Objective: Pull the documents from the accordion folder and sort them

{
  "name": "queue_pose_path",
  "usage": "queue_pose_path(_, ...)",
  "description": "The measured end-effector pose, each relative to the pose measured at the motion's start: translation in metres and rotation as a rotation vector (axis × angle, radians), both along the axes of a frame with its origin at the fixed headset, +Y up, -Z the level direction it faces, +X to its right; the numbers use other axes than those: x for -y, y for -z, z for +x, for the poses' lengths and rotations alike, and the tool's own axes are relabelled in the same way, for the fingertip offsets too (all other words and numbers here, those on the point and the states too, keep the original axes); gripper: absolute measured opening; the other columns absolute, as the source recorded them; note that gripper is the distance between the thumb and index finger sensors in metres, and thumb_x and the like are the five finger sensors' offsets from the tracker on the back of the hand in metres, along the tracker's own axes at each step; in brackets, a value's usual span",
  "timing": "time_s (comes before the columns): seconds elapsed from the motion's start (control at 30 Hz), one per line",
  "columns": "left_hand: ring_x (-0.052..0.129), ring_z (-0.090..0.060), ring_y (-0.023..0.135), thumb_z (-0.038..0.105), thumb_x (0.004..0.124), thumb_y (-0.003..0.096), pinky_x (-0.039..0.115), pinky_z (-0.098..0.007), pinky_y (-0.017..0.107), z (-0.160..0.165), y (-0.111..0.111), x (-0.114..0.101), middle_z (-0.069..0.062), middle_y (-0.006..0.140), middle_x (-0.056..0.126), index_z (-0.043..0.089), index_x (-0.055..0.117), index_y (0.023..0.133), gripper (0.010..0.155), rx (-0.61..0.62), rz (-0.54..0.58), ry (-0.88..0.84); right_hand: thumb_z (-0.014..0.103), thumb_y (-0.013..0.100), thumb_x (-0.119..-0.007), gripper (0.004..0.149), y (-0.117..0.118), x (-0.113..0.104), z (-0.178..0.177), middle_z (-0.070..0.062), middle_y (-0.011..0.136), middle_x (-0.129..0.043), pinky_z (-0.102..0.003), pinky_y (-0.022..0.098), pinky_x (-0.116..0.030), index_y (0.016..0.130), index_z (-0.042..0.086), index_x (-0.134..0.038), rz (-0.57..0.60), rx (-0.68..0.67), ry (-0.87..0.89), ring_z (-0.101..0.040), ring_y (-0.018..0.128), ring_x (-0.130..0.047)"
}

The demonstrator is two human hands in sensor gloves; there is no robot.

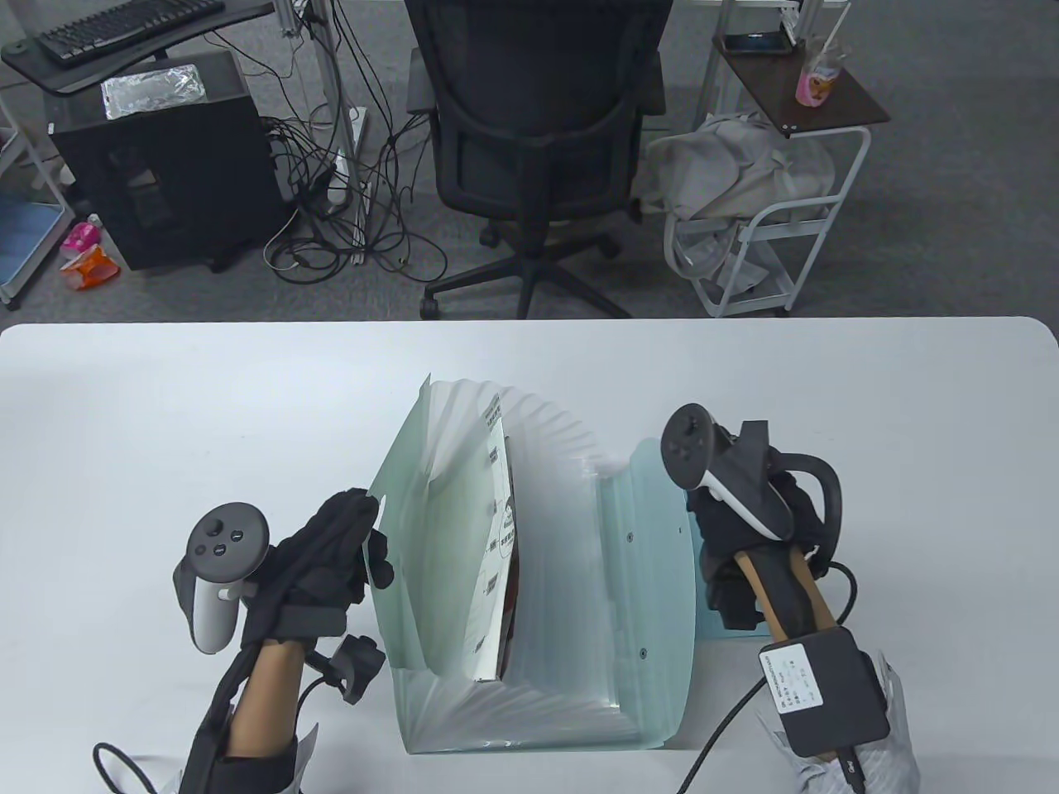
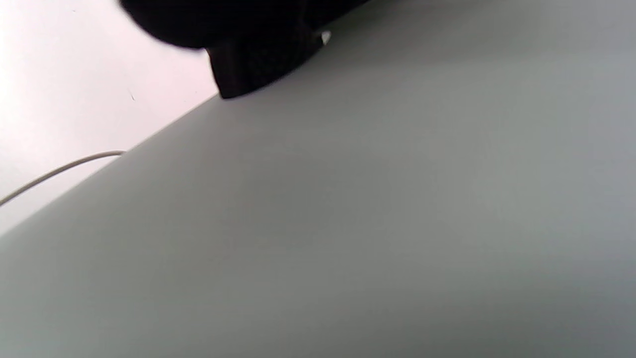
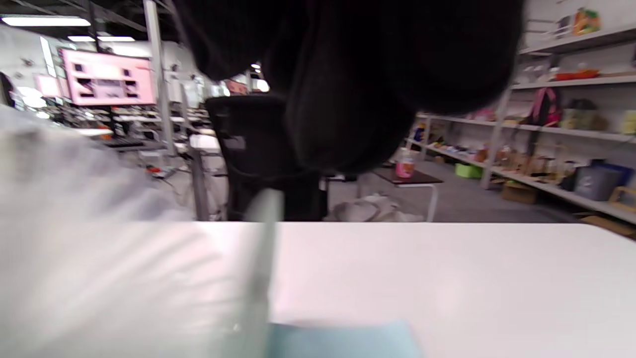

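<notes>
A pale green translucent accordion folder (image 1: 571, 579) stands spread open in the middle of the white table (image 1: 165, 413). White printed documents (image 1: 495, 546) stand in its left pockets. My left hand (image 1: 372, 538) grips the top edge of the folder's left wall, thumb inside. In the left wrist view that wall (image 2: 377, 209) fills the frame, with a gloved fingertip (image 2: 258, 64) on its edge. My right hand (image 1: 711, 538) holds the folder's right wall, over the flat flap (image 1: 703, 628). In the right wrist view its fingers (image 3: 348, 99) hang over the wall's edge (image 3: 263, 258).
An office chair (image 1: 538, 124) stands beyond the table's far edge, with a white cart (image 1: 769, 215) to its right and a computer tower (image 1: 165, 165) to its left. Cables trail from both wrists at the table's near edge.
</notes>
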State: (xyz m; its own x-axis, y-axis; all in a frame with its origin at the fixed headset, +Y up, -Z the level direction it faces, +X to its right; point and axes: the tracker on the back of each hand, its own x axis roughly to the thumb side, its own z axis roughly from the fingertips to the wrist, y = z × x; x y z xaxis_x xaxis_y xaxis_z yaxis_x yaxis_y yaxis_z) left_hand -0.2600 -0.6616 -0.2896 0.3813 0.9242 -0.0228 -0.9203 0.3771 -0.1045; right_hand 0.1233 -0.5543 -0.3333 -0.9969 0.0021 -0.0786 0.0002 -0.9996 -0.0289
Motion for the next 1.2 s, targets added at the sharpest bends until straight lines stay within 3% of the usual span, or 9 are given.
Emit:
queue_pose_path(0.17, 0.102, -0.019, 0.044, 0.053, 0.052, 0.0676, 0.084, -0.028, 0.028, 0.000, 0.000, 0.000, -0.022, 0.077, 0.086, -0.003, 0.055, 0.110, 0.070, 0.005, -0.001, -0.004, 0.033, 0.043, -0.073, 0.042, -0.009, -0.002, -0.050, -0.002, 0.054, -0.099, -0.018, 0.015, -0.091, 0.079, 0.011, -0.074, -0.044, -0.127, 0.117, -0.011, 0.023, -0.103)
queue_pose_path(0.47, 0.102, -0.019, 0.044, 0.053, 0.052, 0.0674, 0.084, -0.028, 0.028, 0.001, 0.001, 0.001, -0.021, 0.077, 0.086, -0.004, 0.055, 0.110, 0.071, 0.015, -0.001, -0.010, 0.035, 0.041, -0.075, 0.045, -0.010, 0.017, -0.115, 0.001, 0.043, -0.102, -0.015, 0.006, -0.091, 0.075, 0.006, -0.078, -0.210, -0.255, 0.164, -0.006, 0.012, -0.103)
queue_pose_path(0.97, 0.102, -0.020, 0.044, 0.053, 0.053, 0.0674, 0.084, -0.028, 0.028, 0.002, 0.001, 0.001, -0.022, 0.077, 0.086, -0.004, 0.055, 0.109, 0.071, 0.016, -0.002, -0.013, 0.037, 0.042, -0.076, 0.043, 0.003, 0.037, -0.139, 0.002, 0.037, -0.103, -0.014, 0.002, -0.089, 0.070, 0.004, -0.082, -0.298, -0.210, 0.048, -0.006, 0.007, -0.102)
queue_pose_path(1.2, 0.102, -0.020, 0.044, 0.053, 0.053, 0.0674, 0.084, -0.028, 0.028, 0.001, 0.001, 0.001, -0.022, 0.077, 0.086, -0.004, 0.055, 0.109, 0.071, 0.013, -0.002, -0.016, 0.036, 0.044, -0.074, 0.040, 0.002, 0.027, -0.122, 0.002, 0.039, -0.103, -0.015, 0.004, -0.090, 0.069, 0.006, -0.082, -0.245, -0.201, 0.079, -0.006, 0.009, -0.102)
